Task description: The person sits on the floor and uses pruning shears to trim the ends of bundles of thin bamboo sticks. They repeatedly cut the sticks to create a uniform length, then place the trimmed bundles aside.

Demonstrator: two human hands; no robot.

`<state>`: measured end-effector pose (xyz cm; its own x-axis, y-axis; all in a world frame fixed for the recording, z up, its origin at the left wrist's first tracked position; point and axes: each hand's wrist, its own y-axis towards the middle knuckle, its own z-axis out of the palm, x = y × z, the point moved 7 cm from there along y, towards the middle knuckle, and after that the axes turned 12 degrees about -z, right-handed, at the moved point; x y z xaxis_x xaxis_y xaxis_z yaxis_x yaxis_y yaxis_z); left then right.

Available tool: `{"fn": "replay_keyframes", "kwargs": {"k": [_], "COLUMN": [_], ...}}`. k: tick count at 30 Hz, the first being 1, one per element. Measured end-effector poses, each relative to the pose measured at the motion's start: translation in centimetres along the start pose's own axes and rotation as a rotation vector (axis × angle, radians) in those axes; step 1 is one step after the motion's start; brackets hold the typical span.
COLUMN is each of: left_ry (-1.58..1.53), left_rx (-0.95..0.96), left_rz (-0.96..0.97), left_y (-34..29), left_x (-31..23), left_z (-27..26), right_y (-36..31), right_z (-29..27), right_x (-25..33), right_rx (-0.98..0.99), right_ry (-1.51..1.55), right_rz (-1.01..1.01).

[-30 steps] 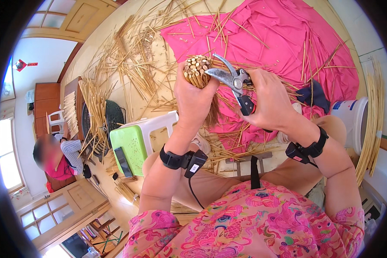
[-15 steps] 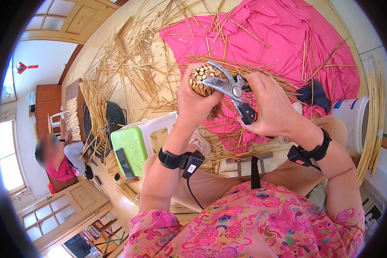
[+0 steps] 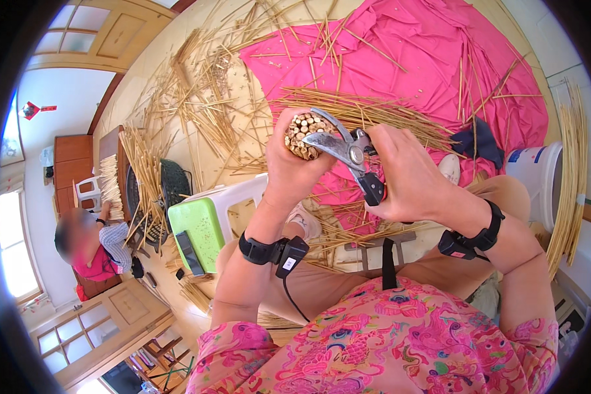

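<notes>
My left hand (image 3: pixel 291 164) is wrapped round a thick bundle of straw-coloured stalks (image 3: pixel 301 133), its cut ends facing up toward me. My right hand (image 3: pixel 410 172) grips a pair of pruning shears (image 3: pixel 354 154) with black handles. The shears' metal blades stand apart and lie over the right side of the bundle's end; whether a stalk is between them I cannot tell. Behind the hands, a long sheaf of loose stalks (image 3: pixel 381 117) rests on a pink cloth (image 3: pixel 433 49) on the floor.
A green-topped stool (image 3: pixel 197 220) holding a phone (image 3: pixel 189 253) stands at my left. Stalks litter the floor (image 3: pixel 207 125). To the right are a white bucket (image 3: pixel 535 177) and upright stalks (image 3: pixel 571 177). Another person (image 3: pixel 88 249) sits far left by more stalks.
The bundle's end has tipped and shifted slightly left and down, showing more of its cut face. The shears have moved a little lower with my right hand.
</notes>
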<state>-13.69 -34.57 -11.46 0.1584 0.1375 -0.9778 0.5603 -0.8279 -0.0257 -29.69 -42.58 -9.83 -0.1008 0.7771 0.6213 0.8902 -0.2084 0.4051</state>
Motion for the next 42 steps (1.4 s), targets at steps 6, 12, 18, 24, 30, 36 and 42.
{"fn": "replay_keyframes", "kwargs": {"k": [6,12,18,24,30,36,42], "left_ry": [0.239,0.279,0.197,0.266,0.208,0.102,-0.163], "left_rx": [-0.126,-0.065,0.021,0.069,0.118,0.164,0.282], "left_rz": [0.169,0.191,0.053,0.05,-0.021,0.0,-0.153], "left_y": [-0.2,-0.4,-0.9,-0.9,-0.9,-0.7,-0.8], "left_x": [-0.7,-0.7,-0.6,-0.4,0.4,-0.3,0.0], "left_z": [-0.7,-0.3,0.4,0.5,0.3,0.0,-0.2], "right_y": [0.0,-0.5,-0.8,-1.3,-1.8,-2.0,-0.3], "right_z": [0.0,0.5,0.6,1.0,1.3,1.3,-0.7], "right_x": [0.0,0.1,-0.2,-0.6,-1.2,-2.2,-2.2], "right_rx": [0.076,0.094,0.093,0.165,0.142,0.145,-0.032], "right_ry": [0.024,0.033,0.002,0.008,-0.078,-0.026,0.135], "right_rz": [0.043,0.054,0.076,0.153,0.09,0.105,-0.041]}}
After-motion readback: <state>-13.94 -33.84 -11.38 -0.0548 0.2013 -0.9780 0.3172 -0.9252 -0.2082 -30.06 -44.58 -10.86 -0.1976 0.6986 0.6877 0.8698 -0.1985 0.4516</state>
